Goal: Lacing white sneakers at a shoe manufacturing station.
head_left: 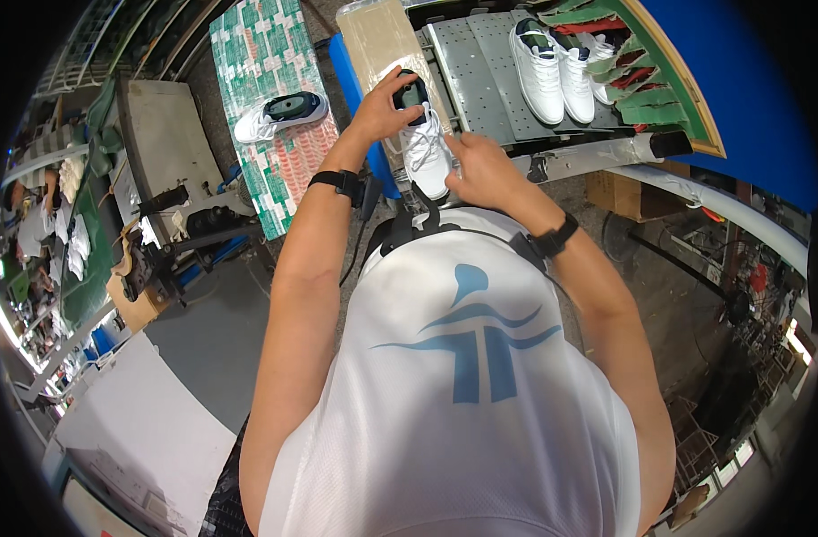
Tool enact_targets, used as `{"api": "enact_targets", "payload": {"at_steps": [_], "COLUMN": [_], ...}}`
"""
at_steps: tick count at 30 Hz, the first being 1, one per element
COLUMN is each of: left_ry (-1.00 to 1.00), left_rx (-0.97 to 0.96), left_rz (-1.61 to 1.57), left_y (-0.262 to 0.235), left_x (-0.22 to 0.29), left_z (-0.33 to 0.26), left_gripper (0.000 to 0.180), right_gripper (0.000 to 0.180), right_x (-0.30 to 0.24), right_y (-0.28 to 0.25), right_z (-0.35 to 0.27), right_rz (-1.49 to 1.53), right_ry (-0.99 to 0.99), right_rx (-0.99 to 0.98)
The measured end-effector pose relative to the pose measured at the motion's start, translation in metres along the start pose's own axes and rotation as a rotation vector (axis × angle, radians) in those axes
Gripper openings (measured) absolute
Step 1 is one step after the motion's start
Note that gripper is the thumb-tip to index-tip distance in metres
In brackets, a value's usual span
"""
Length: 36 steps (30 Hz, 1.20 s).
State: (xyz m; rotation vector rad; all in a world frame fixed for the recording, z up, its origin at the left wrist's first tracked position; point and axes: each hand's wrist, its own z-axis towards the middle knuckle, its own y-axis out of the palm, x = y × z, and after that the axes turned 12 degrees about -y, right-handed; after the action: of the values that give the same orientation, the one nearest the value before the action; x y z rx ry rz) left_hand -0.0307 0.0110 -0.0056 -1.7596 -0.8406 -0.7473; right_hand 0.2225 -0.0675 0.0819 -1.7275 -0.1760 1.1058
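A white lace-up sneaker (427, 161) lies on a narrow tan-covered bench in front of me, its toe toward my body. Its collar is dark, with a dark green piece inside the opening. My left hand (382, 112) grips the sneaker around the collar, thumb at one side and fingers over the heel end. Against the right side of the forefoot, by the laces, my right hand (487, 170) is curled with index finger and thumb on the shoe; its other fingers are folded under. Another white sneaker (255, 125) with a dark green insert sits on a board to the left.
The patterned green, white and red board (275, 54) stands left of the tan bench (373, 36). On a grey perforated conveyor (476, 67) at right stand several white sneakers (538, 76), beside a frame with green flaps (664, 89). A cardboard box (623, 195) sits below.
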Motion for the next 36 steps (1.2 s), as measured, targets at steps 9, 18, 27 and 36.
{"api": "enact_targets", "payload": {"at_steps": [9, 18, 27, 36], "left_ry": [-0.037, -0.010, 0.007, -0.034], "left_rx": [-0.026, 0.026, 0.015, -0.011], "left_rz": [-0.046, -0.016, 0.001, -0.079], "left_y": [-0.002, 0.000, 0.002, 0.002], "left_x": [0.005, -0.003, -0.006, -0.004], "left_z": [0.000, 0.000, 0.002, 0.002], "left_gripper": [0.072, 0.073, 0.075, 0.075], "right_gripper": [0.051, 0.064, 0.062, 0.061], "right_x": [0.002, -0.026, 0.005, -0.001], "right_y": [-0.007, -0.030, 0.006, 0.010], "right_z": [-0.007, -0.020, 0.028, 0.036], "right_rz": [-0.078, 0.159, 0.093, 0.184], "right_ry": [0.017, -0.028, -0.163, -0.132], "right_rx": [-0.049, -0.124, 0.032, -0.077]}}
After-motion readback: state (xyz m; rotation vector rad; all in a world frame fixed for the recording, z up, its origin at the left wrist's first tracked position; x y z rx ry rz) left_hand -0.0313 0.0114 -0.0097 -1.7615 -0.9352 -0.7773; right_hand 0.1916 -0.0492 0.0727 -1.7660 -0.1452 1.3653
